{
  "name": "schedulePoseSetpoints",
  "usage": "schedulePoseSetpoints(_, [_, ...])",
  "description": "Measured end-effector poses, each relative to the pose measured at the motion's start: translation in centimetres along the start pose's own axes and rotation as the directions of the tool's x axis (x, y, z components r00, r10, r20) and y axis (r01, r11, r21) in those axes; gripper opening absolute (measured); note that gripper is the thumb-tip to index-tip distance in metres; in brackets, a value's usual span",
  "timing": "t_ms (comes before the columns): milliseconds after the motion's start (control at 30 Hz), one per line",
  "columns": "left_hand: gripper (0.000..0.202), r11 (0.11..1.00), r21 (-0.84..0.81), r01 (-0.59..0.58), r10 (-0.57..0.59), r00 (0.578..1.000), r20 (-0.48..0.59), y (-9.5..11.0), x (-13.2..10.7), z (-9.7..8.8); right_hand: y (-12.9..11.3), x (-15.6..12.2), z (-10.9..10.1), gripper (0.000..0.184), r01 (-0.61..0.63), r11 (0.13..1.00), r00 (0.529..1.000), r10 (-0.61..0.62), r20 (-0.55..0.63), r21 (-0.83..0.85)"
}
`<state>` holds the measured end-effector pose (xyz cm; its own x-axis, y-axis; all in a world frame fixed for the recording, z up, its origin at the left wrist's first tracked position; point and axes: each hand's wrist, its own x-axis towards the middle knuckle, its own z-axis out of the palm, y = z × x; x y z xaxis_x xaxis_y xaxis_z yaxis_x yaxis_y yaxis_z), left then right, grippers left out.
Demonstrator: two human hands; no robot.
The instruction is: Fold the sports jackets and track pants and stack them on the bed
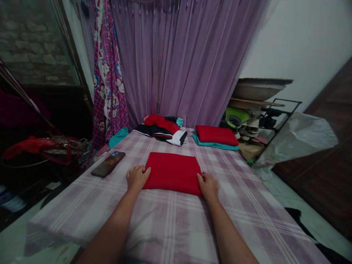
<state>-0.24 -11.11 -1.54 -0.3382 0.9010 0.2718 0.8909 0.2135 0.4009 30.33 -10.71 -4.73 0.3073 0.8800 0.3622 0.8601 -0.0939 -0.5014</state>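
A folded red cloth (173, 171) lies flat in the middle of the checked purple bed sheet (176, 220). My left hand (136, 177) grips its near-left corner with curled fingers. My right hand (208, 185) grips its near-right corner the same way. Beyond it, a stack of a folded red cloth on a teal one (216, 137) rests at the back right. A loose heap of red, black and white clothes (162, 129) lies at the back centre.
A dark phone (108, 164) lies on the sheet to the left. Purple curtains (187, 62) hang behind the bed. A metal rack (261, 117) with bowls stands at the right, a red-framed object (41, 146) at the left.
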Motion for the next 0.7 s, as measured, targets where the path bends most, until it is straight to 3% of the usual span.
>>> schedulePoseSetpoints(100, [0.032, 0.999, 0.04, 0.01, -0.013, 0.998, 0.063, -0.1, -0.3, -0.4, -0.2, -0.2, -0.6, 0.036, -0.042, 0.999, 0.997, 0.044, 0.071, -0.032])
schedulePoseSetpoints(200, [0.035, 1.0, 0.02, 0.0, 0.0, 1.0, 0.002, 0.6, -0.5, -0.8, -1.1, -0.3, -1.5, 0.045, -0.023, 1.0, 1.0, 0.023, 0.011, -0.008])
schedulePoseSetpoints(267, [0.047, 0.995, 0.018, -0.102, 0.103, 0.991, -0.082, 1.7, -0.6, -1.1, -2.3, -0.3, -2.2, 0.052, 0.069, 0.997, 0.996, -0.07, -0.061, -0.022])
schedulePoseSetpoints(333, [0.052, 0.958, 0.049, -0.284, 0.288, 0.951, -0.116, 3.2, -0.5, -1.2, -3.9, -0.5, -2.5, 0.054, 0.215, 0.974, 0.974, -0.22, -0.059, -0.077])
schedulePoseSetpoints(433, [0.055, 0.874, 0.079, -0.479, 0.477, 0.878, 0.036, 5.2, 0.1, -0.4, -6.0, -1.0, -2.3, 0.054, 0.404, 0.906, 0.909, -0.382, 0.168, -0.129])
schedulePoseSetpoints(533, [0.062, 0.87, 0.062, -0.489, 0.462, 0.854, 0.24, 5.7, 0.6, 1.0, -6.9, -1.8, -1.7, 0.056, 0.441, 0.886, 0.856, -0.367, 0.364, -0.145])
schedulePoseSetpoints(700, [0.063, 0.877, 0.074, -0.474, 0.443, 0.86, 0.256, 5.3, 0.9, 1.8, -7.8, -1.4, -2.8, 0.056, 0.396, 0.906, 0.851, -0.301, 0.431, -0.149])
